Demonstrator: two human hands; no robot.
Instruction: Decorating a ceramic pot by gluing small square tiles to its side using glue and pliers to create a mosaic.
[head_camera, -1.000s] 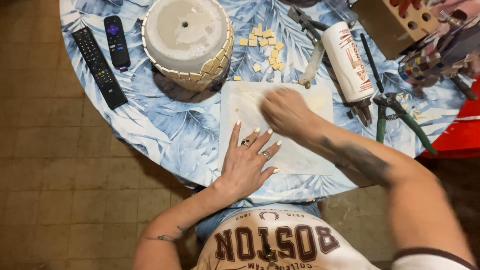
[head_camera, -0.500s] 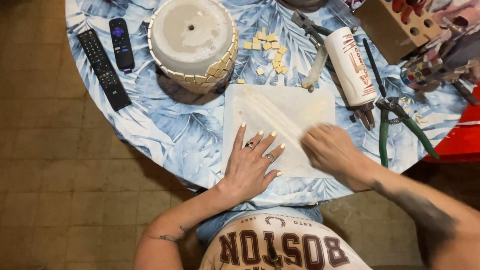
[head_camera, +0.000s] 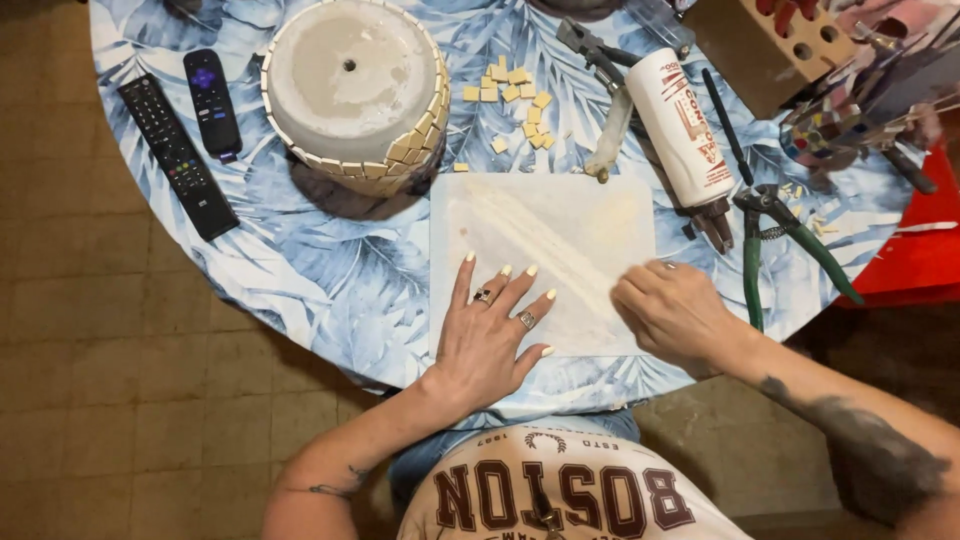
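Flattening the white sheet (head_camera: 545, 255) below the upturned pot (head_camera: 352, 92): left hand (head_camera: 490, 340) pinning it, fingers apart; right hand (head_camera: 672, 312) curling closed over its right edge. Next likely needing tiles (head_camera: 510, 95).

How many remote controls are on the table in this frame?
2. A long black remote lies at the table's left edge, and a shorter black remote sits just right of it, beside the upturned pot. None seem hidden.

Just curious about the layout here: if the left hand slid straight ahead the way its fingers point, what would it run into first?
The left hand lies flat on the white sheet, fingers pointing up-table. Beyond the sheet, it would probably meet the small loose tiles first.
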